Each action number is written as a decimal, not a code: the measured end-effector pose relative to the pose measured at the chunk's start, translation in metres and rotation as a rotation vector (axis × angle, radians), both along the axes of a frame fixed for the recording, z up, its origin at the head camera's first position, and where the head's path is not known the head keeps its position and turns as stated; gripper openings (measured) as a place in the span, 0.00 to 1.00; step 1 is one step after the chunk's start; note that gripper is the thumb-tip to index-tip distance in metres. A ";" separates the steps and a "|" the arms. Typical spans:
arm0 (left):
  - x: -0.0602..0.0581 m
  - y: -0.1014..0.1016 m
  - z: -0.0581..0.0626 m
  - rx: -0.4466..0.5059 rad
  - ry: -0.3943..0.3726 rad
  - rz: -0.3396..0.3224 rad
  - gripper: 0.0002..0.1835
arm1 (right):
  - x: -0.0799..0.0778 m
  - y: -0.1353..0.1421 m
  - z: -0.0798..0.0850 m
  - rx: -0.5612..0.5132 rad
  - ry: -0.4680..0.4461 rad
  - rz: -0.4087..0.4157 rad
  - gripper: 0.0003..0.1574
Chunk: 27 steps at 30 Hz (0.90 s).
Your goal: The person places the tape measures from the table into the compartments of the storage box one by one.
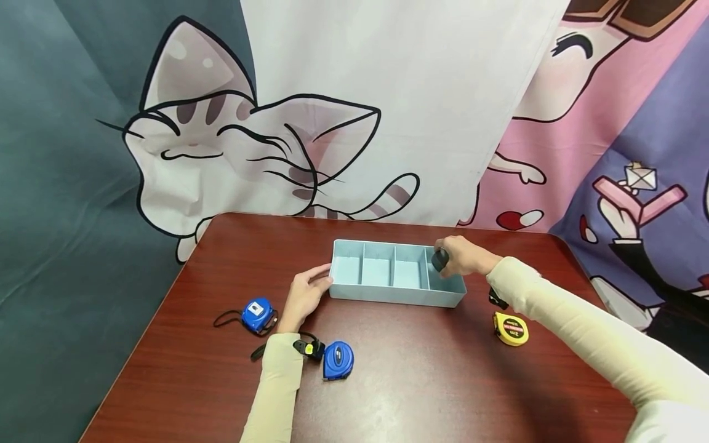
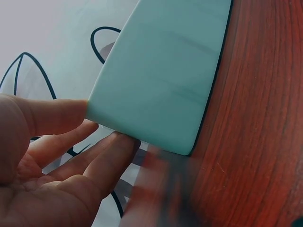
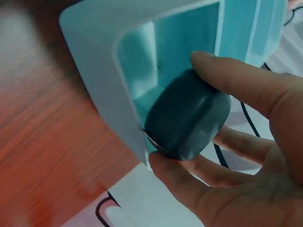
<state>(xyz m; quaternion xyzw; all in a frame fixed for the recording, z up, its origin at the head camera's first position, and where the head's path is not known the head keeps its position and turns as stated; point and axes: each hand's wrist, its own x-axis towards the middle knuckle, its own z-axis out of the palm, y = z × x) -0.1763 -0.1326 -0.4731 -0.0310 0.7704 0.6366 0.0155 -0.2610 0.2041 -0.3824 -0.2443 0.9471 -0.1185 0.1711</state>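
Observation:
A light-blue tray [image 1: 396, 295] with four-sided compartments in a row lies across the table. Over its rightmost compartment, my right hand [image 1: 464, 256] holds a black rounded tape measure [image 3: 187, 118] between thumb and fingers, tilted at the compartment's opening. In the right wrist view a small metal edge shows on its lower side. My left hand [image 1: 303, 294] touches the tray's left end, the thumb at the rim corner and the fingers, fairly straight, against the end wall [image 2: 156, 142]. The tray's other compartments show bare floors.
A blue tape measure [image 1: 258, 315] with a black cord lies left of my left wrist. Another blue one [image 1: 338, 360] lies right of that forearm. Near my right forearm sits a yellow tape measure [image 1: 511, 329]. Behind the wooden table [image 1: 432, 394] hangs a cartoon-printed cloth [image 1: 443, 92].

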 end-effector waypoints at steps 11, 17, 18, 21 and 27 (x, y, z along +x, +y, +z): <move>0.000 -0.001 0.001 0.034 0.031 -0.007 0.20 | -0.004 -0.007 -0.004 0.007 0.016 0.034 0.36; 0.005 0.002 0.015 0.041 0.011 -0.025 0.19 | -0.004 -0.009 -0.008 0.040 -0.006 0.003 0.39; 0.005 0.002 0.016 0.036 0.009 -0.023 0.19 | -0.004 -0.010 -0.008 0.041 -0.009 -0.003 0.39; -0.001 0.001 0.005 0.021 0.024 -0.012 0.20 | -0.004 -0.010 -0.009 0.043 -0.016 -0.015 0.37; 0.001 0.001 0.001 0.022 0.022 -0.007 0.20 | -0.005 -0.013 -0.012 0.069 -0.030 -0.028 0.35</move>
